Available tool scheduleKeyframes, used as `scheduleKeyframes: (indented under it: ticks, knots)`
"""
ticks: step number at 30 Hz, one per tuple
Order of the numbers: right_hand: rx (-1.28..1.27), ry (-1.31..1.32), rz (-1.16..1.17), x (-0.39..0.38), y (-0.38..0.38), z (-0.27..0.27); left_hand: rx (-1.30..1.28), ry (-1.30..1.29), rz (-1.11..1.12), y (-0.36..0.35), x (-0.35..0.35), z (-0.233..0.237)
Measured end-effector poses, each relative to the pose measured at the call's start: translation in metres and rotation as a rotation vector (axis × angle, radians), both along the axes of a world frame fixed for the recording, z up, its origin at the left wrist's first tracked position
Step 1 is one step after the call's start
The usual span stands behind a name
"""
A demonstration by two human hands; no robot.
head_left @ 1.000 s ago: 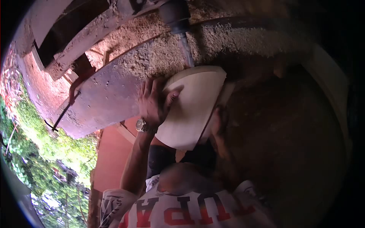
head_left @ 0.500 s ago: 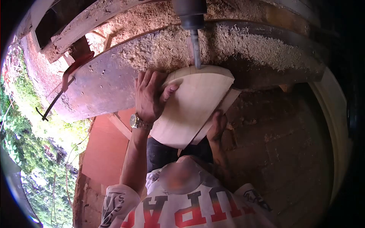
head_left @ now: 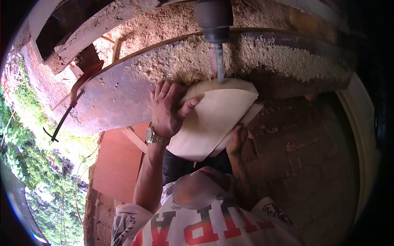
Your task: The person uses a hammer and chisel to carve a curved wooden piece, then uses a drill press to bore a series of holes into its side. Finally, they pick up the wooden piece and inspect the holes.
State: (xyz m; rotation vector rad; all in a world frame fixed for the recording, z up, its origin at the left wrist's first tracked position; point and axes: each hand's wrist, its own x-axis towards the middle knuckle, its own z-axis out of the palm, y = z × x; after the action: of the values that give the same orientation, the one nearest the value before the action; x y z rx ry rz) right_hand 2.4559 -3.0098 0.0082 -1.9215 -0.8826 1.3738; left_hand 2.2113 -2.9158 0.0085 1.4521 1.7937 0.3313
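Outdoors, by the look of it: green foliage [head_left: 24, 135] at far left, beyond a rusty metal table [head_left: 119, 98] heaped along its far side with wood shavings [head_left: 180, 61]. At the table's left edge, a red-handled clamp [head_left: 82, 82]. Next, the left hand [head_left: 168, 108], wristwatch [head_left: 152, 135] at the wrist: spread wide and flat, palm down, pressing on the left part of the pale wooden blank [head_left: 213, 119], closing round nothing. The blank itself partly on the table's near edge, the rest overhanging toward the body. Just right of the fingertips, a vertical bit [head_left: 219, 67] under a dark chuck [head_left: 213, 18], tip meeting the blank's far edge beside pencilled lines. Judged from that: outline already rounded and shavings plentiful, yet marked lines uncut near the bit, so probably midway, with the far edge left to work. Further right, the right hand [head_left: 237, 139] at the blank's lower right edge, fingers curled round it in shadow. Beyond, dim brick floor [head_left: 303, 135].
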Motion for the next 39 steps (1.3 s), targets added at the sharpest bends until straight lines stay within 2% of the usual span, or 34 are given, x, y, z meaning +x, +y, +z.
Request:
scheduleKeyframes:
  ticks: [3,12,15,18,24,39]
  knots:
    - [-0.084,0.082,-0.042,0.012,-0.015,-0.007,-0.02,-0.028,0.019,0.003,0.0,0.001]
    - [-0.059,0.141,-0.076,0.011,-0.019,-0.008,-0.034,-0.016,0.025,0.004,0.0,0.002]
    - [-0.009,-0.039,0.064,0.007,-0.012,-0.003,-0.05,-0.025,0.026,0.004,0.0,0.002]
    - [-0.01,-0.041,0.113,0.011,-0.015,-0.003,-0.025,-0.033,0.036,0.005,0.001,0.001]
    - [-0.088,0.044,-0.007,0.015,-0.021,-0.009,-0.044,-0.026,0.016,0.004,-0.001,-0.001]
    - [-0.115,-0.026,0.007,0.021,-0.029,-0.01,-0.076,0.017,-0.001,0.008,0.005,0.002]
